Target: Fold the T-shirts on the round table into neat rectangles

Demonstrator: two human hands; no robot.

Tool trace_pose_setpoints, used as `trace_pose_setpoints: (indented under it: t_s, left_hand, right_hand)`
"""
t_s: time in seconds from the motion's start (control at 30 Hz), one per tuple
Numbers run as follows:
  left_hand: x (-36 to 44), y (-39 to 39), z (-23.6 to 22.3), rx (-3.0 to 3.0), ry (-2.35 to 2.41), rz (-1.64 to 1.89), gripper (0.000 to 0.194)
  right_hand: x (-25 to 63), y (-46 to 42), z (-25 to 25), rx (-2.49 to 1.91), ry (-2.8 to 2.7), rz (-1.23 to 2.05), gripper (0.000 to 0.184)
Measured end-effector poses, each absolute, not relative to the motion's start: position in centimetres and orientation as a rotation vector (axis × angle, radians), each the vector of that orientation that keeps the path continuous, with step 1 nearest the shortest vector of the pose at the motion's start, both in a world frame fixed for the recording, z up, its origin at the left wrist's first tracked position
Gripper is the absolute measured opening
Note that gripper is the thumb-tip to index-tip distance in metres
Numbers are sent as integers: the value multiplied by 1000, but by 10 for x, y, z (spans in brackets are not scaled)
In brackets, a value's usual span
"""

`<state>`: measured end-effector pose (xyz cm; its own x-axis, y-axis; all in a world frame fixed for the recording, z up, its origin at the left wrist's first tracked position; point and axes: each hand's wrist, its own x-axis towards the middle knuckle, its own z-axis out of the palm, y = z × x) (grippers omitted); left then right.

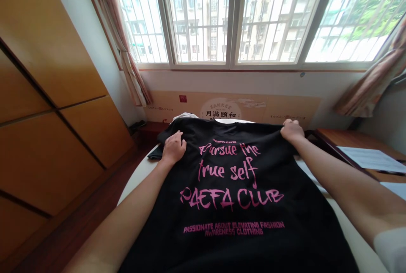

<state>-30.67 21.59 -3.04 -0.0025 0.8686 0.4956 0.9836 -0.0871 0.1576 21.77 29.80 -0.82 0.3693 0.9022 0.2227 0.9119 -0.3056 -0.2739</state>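
Observation:
A black T-shirt (233, 182) with pink lettering is spread over a pale round table (135, 182), its neckline at the far side and its lower part coming toward me. My left hand (174, 147) lies on the shirt near the left shoulder, fingers pointing away and somewhat apart. At the opposite shoulder, my right hand (292, 130) is closed around the fabric's corner. The shirt stretches between both hands. Part of the left sleeve hangs past my left hand, and a white cloth (185, 116) shows behind that shoulder.
Wooden cabinets (79, 137) stand on the left. Papers (371, 159) and a dark pen lie on a brown desk (330, 135) at the right. Ahead are a printed beige panel (285, 106), barred windows (199, 19) and curtains (127, 61).

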Motion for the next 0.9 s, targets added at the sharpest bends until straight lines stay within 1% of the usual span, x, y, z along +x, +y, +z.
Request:
trace_pose_setpoints:
  t_s: [0.1,0.13,0.23,0.3,0.37,0.43,0.5,0.63,0.8,0.9]
  left_hand:
    - [-306,214,-31,-2029,-1988,-627,55]
    - [-305,213,-31,-2028,-2007,-597,56]
    - [-304,211,-32,-2018,-2039,-543,58]
    - [-304,211,-33,-2007,-2051,-523,59]
    - [-304,210,-32,-1997,-2067,-502,61]
    - [-304,210,-31,-2000,-2078,-475,64]
    - [-304,209,-30,-2015,-2085,-447,68]
    - [-304,207,-26,-2025,-2112,-412,77]
    - [-302,206,-24,-2011,-2144,-422,76]
    - [-302,205,-25,-1989,-2181,-446,73]
  right_hand:
    - [198,292,-22,-2292,-1638,0,72]
    - [189,288,-26,-2290,-1660,-2,75]
    - [157,268,-37,-2227,-1806,-79,76]
    - [138,247,-42,-2097,-2024,-140,75]
    - [124,225,-46,-1984,-2240,-99,74]
    - [120,206,-50,-1967,-2348,18,74]
    - [127,194,-54,-2031,-2318,92,76]
    - [162,186,-59,-2210,-2132,101,79]
    - [209,189,-62,-2373,-1901,135,81]
    - [218,186,-59,-2414,-1856,134,80]
